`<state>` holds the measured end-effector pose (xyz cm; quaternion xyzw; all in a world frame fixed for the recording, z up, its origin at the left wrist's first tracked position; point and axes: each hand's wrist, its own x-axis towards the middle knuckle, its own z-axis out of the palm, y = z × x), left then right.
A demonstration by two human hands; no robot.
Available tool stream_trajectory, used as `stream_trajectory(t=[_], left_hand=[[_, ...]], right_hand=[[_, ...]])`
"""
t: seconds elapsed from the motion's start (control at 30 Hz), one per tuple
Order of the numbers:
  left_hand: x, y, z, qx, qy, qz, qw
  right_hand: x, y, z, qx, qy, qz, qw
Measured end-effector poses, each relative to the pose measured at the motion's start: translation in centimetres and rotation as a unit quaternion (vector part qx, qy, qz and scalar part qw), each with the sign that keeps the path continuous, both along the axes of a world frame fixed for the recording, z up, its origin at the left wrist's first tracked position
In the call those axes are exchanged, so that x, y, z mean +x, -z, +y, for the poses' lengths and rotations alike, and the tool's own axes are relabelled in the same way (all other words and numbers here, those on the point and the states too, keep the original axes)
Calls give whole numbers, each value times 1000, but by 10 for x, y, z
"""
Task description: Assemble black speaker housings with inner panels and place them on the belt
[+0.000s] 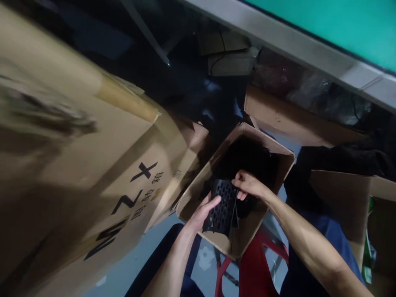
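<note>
Over an open cardboard box I hold a black perforated sheet, curved and dotted with oval holes. My left hand grips its left side, with the thumb laid across the front. At the sheet's upper right edge, my right hand has its fingers pinched together; a thin edge hangs just below them. Whether that edge belongs to the same sheet or to another one I cannot tell. Deeper in the box lies a dark mass, too dark to make out singly.
A large carton with black lettering fills the left. A table with a green top overhangs the upper right. Another open carton stands at right, and a red stool is below the box. Clear plastic bags lie under the table.
</note>
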<state>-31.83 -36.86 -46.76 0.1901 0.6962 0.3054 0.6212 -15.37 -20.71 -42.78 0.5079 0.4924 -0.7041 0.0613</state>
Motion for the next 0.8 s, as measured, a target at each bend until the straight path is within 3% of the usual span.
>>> stream_trajectory(t=[0.1,0.2,0.3,0.4,0.47,0.6,0.8], left_hand=[[5,-4,4,-23,-110,-90,990],[0,-10,8,-42,-219,-155,962],[-8,-16,15,-40,-289,-231,928],[-12,-21,24,-55,-324,-267,906],[-11,-23,29,-56,-341,-261,902],[-5,-30,30,-43,-347,-267,898],[3,-40,28,-12,-355,-302,885]], right_hand=[[7,31,15,107,104,-127,981],[32,68,52,206,184,-280,919],[57,102,81,228,197,-353,886],[69,117,87,245,176,-383,873],[73,111,83,271,163,-394,863],[75,75,65,329,132,-377,856],[38,27,-1,338,54,-249,906]])
